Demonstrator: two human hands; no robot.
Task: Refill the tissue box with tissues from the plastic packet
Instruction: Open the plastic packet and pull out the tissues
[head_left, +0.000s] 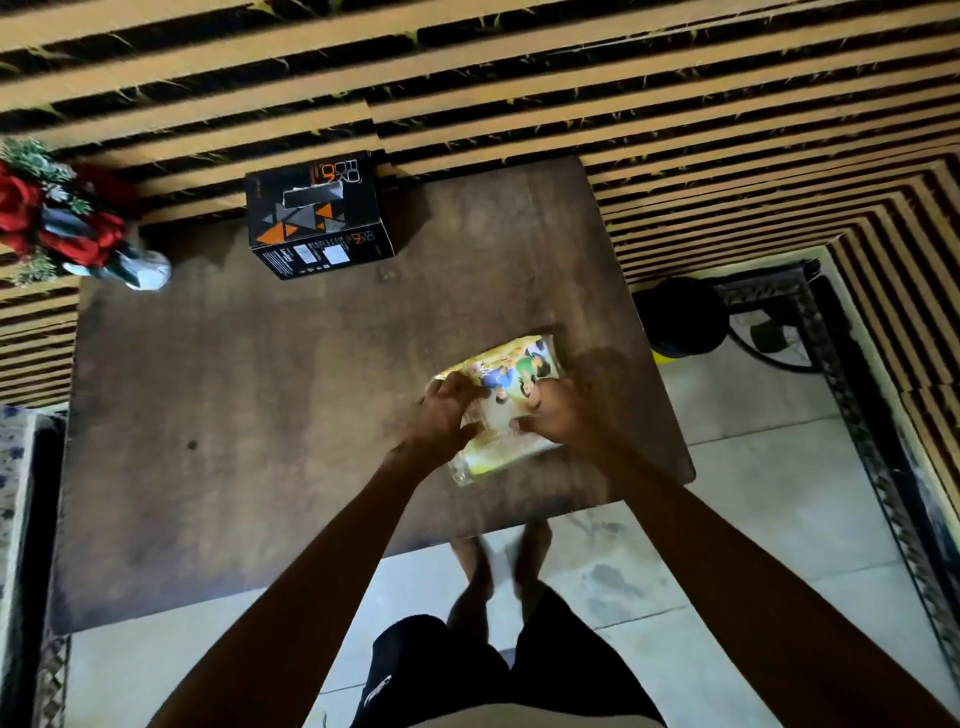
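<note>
Your view, looking down: dark brown wooden table (234, 415), worn surface, small dark spot left of centre. Vase of red flowers (62, 223) with green leaves at table's far left corner, pale base on tabletop. Wall behind you see as tan-and-black striped panels (519, 78). Pale tiled floor (753, 545) right of table and below it. Black round object with yellow band (680, 317) on floor beside table's right edge. Patterned cloth (13, 493) at left frame edge.

Both arms outstretched, left grip (444, 413) and right grip (558, 415) curled, thumbs inward.
</note>
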